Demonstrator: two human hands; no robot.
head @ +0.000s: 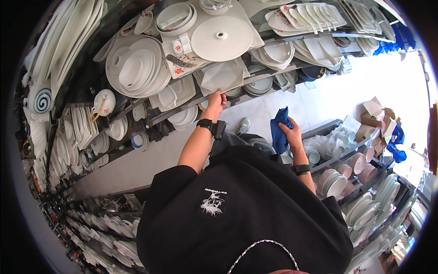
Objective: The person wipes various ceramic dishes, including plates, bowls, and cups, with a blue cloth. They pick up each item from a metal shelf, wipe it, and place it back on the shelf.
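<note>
My left hand [216,101] reaches to the shelf in front of me, fingers curled at the near edge of a white angular plate [222,76]. The thumb lies along the rim, and the fingertips under it are partly hidden. This plate rests on a larger white squarish dish [247,70]. In my right hand [291,132], held low over the aisle, is a bunched blue cloth [280,132]. A wide round white dish with a holed knob [222,38] sits on the shelf level above the plate.
Stacked round plates [135,68], nested bowls [174,19] and a white teapot [103,102] crowd the shelves ahead. Behind on the right, a rack holds wrapped bowls [328,142] and stacked bowls [332,181]. Cardboard boxes [376,116] stand at the aisle's end, over the pale floor [287,96].
</note>
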